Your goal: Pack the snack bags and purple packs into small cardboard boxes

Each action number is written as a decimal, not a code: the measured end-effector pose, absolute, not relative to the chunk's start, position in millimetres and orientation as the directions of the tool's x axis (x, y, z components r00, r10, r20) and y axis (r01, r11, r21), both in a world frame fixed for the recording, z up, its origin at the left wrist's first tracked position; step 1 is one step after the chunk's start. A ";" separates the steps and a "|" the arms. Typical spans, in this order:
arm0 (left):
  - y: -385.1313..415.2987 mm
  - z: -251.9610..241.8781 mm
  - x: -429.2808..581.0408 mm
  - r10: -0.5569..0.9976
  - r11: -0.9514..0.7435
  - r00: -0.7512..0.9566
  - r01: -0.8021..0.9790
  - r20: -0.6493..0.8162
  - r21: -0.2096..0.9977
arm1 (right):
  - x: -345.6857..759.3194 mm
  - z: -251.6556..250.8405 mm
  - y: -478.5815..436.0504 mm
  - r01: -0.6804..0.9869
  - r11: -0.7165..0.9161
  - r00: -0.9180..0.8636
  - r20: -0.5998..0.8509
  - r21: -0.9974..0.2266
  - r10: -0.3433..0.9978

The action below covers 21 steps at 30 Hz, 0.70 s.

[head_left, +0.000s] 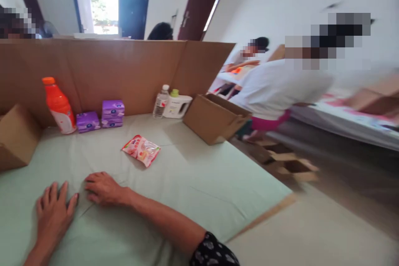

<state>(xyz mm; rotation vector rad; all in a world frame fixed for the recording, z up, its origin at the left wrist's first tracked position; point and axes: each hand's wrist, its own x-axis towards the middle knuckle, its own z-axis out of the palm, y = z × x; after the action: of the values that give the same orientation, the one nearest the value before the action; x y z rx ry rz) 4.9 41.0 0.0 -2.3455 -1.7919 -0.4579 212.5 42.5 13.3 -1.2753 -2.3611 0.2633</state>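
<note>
A closed cardboard box sits far left of the snack packet. The left hand, left of the packet and nearer the camera, lies flat with fingers spread and holds nothing. It presses on the pale green cloth, which lies spread under the packet and everything around it. The orange drink bottle stands upright behind and left of the packet, with 2 purple packs beside it. The right hand, just left of the packet, rests palm down, fingers loosely bent and empty, at a crease in the cloth. Behind and right of the packet stand a water bottle and a detergent jug. If either hand drags the cloth, it probably bunches and the tall bottles tip.
</note>
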 end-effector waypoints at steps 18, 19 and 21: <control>-72.5 3.0 138.8 0.390 -0.776 0.909 0.410 -0.146 0.478 | 657.8 112.4 -41.2 0.812 -0.298 0.571 0.580 -0.501 0.581; -74.1 2.4 140.9 0.378 -0.768 0.914 0.397 -0.145 0.502 | 657.7 109.6 -48.6 0.815 -0.287 0.562 0.569 -0.503 0.600; -75.3 -2.1 140.0 0.409 -0.737 0.907 0.396 -0.106 0.548 | 648.2 103.8 -69.9 0.822 -0.265 0.543 0.552 -0.505 0.633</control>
<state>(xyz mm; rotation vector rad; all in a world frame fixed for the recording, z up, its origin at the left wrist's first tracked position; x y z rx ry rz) 140.0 -75.3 -2.1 -3.6365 -0.8427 -0.0420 648.2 -69.9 103.8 -1.9967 -1.1744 -0.3060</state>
